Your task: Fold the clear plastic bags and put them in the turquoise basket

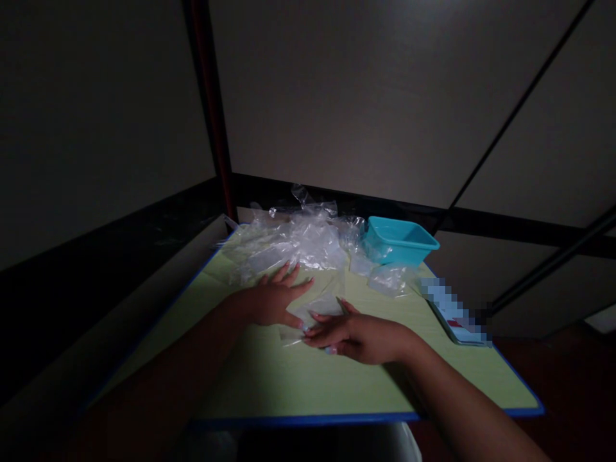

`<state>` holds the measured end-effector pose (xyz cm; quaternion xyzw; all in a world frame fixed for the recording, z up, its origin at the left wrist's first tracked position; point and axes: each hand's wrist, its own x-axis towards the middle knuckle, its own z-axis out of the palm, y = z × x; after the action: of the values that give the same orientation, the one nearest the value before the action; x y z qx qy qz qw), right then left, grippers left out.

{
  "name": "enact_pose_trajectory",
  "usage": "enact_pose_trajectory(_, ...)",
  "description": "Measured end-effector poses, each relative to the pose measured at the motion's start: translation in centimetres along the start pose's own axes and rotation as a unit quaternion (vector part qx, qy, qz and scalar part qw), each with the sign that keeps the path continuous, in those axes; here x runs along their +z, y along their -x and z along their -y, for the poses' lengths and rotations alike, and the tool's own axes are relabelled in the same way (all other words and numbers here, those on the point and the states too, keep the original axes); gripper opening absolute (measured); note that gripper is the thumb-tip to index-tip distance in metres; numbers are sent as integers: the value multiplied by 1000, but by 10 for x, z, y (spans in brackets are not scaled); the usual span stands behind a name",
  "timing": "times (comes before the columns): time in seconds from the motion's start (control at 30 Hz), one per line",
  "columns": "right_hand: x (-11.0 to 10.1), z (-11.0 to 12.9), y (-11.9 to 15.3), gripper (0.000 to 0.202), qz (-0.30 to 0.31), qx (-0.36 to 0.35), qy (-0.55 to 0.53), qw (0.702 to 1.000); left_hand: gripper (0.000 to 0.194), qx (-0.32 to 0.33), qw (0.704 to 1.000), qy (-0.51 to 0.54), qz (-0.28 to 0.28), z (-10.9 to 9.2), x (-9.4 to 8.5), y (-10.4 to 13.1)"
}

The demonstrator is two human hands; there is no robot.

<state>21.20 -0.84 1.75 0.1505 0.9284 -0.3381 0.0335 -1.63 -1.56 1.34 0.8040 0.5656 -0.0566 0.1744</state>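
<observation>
A clear plastic bag [320, 307] lies flat on the pale green tabletop [289, 385], partly covered by both hands. My left hand [276, 300] is spread over its left side, fingers stretched toward the heap behind and the thumb on the plastic. From the right, my right hand [353, 333] reaches across the bag's near part with its fingers extended and apart. Its fingertips come close to my left thumb; whether they touch I cannot tell. Just beyond the left fingertips rises a heap of crumpled clear plastic bags [308, 240].
A turquoise plastic basket [404, 240] stands at the back right, with loose clear plastic [392, 280] against its front. Near the right edge lies a flat phone-like object [457, 321], partly blurred out. Blue trim [308, 421] borders the table; walls rise behind and left.
</observation>
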Motion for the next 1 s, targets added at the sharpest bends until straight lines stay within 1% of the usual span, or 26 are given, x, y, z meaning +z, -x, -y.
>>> enact_pose_trajectory(0.13, 0, 1, 0, 44, 1, -11, 4, 1000, 111, 1, 1000, -7, 12, 3, 4, -3)
enact_pose_trajectory(0.3, -2, 3, -1, 41, 6, -11, 5, 1000, 122, -7, 1000, -19, 15, 6, 9, -6)
enact_pose_trajectory(0.4, -3, 5, 0, 39, -19, -17, 8, 1000, 123, -12, 1000, -21, 17, 5, 9, -5)
enact_pose_trajectory(0.47, -1, 5, -1, 45, -48, -13, 23, 998, 123, -13, 999, -21, 20, 4, 7, -4)
enact_pose_trajectory(0.6, 9, 0, -11, 65, -111, 39, 113, 987, 122, -5, 1000, -16, 22, 4, 6, -4)
enact_pose_trajectory(0.7, 18, -7, -21, 63, -133, 80, 179, 972, 124, -1, 1000, -13, 18, 7, 8, -5)
enact_pose_trajectory(0.77, 21, -12, -26, 60, -148, 108, 204, 962, 125, -3, 1000, -10, 19, 8, 9, -6)
enact_pose_trajectory(0.87, 20, -18, -28, 59, -168, 160, 214, 949, 128, 0, 1000, -7, 17, 10, 11, -8)
enact_pose_trajectory(1.0, 18, -25, -28, 59, -152, 211, 204, 944, 126, 1, 1000, -12, 12, 11, 11, -7)
